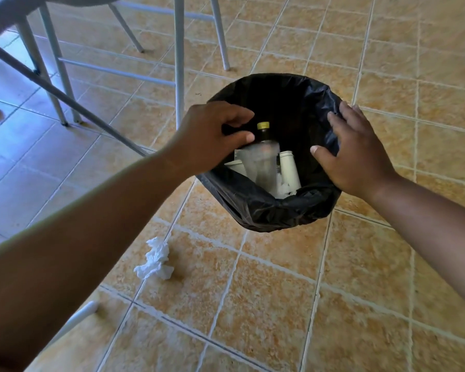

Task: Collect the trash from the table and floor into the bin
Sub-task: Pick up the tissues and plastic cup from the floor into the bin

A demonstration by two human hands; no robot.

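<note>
The left hand (210,132) pinches the left rim of the round black-bagged bin (266,210), and the right hand (357,154) rests with straight fingers on the right rim. A crumpled white paper tissue (155,260) lies on the tan tiled floor (360,277) near the bin, apart from both hands.

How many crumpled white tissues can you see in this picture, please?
2. One crumpled tissue lies on the floor tiles, nearer than the bin; the other tissue sits inside it beside a white bottle. More may be hidden underneath.
</note>
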